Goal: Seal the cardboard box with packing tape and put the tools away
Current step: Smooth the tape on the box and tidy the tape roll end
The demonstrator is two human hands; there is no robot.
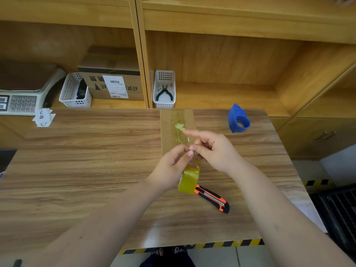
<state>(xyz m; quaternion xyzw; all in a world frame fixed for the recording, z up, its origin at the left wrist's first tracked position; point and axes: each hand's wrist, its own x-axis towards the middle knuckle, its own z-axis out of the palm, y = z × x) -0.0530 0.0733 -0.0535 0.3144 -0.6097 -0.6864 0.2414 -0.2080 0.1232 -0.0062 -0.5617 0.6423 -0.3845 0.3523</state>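
A small flat cardboard box (167, 132) lies on the wooden table, a yellowish strip of tape running down its middle. My left hand (169, 166) holds a roll of yellowish packing tape (188, 180) just in front of the box. My right hand (213, 149) pinches the clear loose tape end pulled from the roll, index finger stretched out over the box. A crumpled tape tip sticks up near that fingertip. An orange-and-black utility knife (213, 199) lies on the table beside the roll. A blue tape dispenser (238, 119) stands at the table's far right.
On the shelf behind stand a white basket (164, 102) with pliers, another white basket (74, 91), a labelled carton (113, 83) and a scale (21, 101). Paper slips (43, 117) lie at the table's back left. Hazard tape marks the floor edge.
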